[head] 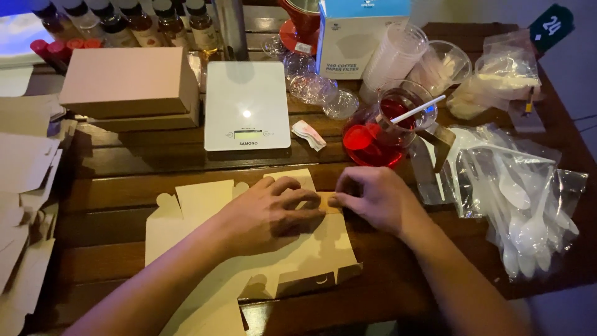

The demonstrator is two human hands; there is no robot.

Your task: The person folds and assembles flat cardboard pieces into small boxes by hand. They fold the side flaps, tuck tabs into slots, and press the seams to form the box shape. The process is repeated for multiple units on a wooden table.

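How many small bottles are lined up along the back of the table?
5 bottles show, all in a row at the table's far left edge: one, next, third, fourth, fifth. A sixth may stand between the last two; tops are cut off.

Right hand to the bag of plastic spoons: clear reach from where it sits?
Probably yes. The right hand rests on the flat cardboard box blank, and the bag of plastic spoons lies just to its right on the table, with nothing standing between them.
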